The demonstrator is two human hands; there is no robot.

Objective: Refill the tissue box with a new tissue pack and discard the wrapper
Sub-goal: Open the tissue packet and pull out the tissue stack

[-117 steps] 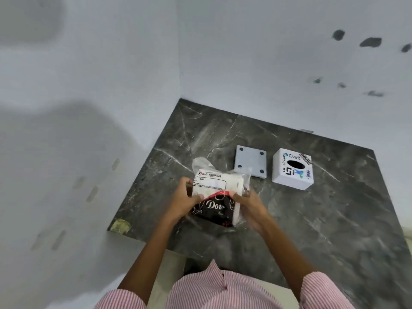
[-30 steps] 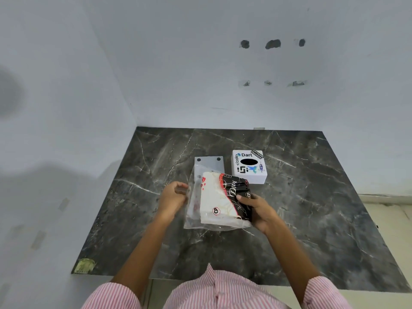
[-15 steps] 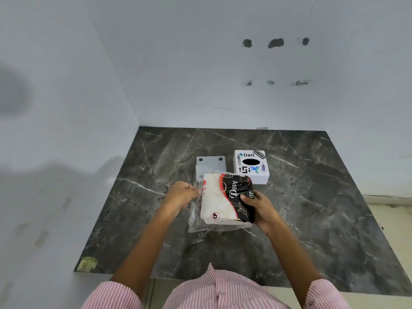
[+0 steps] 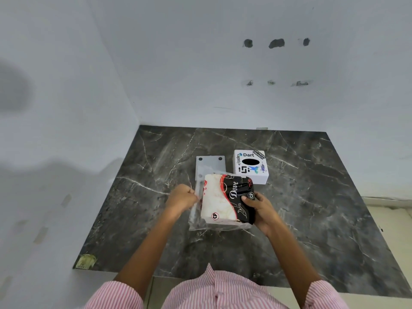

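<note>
Unwrapping in hand: right hand (image 4: pixel 264 210) grips the tissue pack (image 4: pixel 227 197), left hand (image 4: pixel 181 197) pinches the clear wrapper (image 4: pixel 196 219). Next, strip it; tissue box (image 4: pixel 250 167) waits at frame centre.

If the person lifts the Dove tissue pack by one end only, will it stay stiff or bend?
The tissue pack would probably sag somewhat: it looks soft. Its glossy wrapper hangs loose, so it may slip. It likely weighs little, since the right hand props it alone.

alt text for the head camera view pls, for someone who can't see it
Two hands hold a Dove tissue pack over a dark marble counter: the right hand grips its dark end, the left hand pinches the clear wrapper. Behind sit a white sticker-covered tissue box and a grey plate.
</note>
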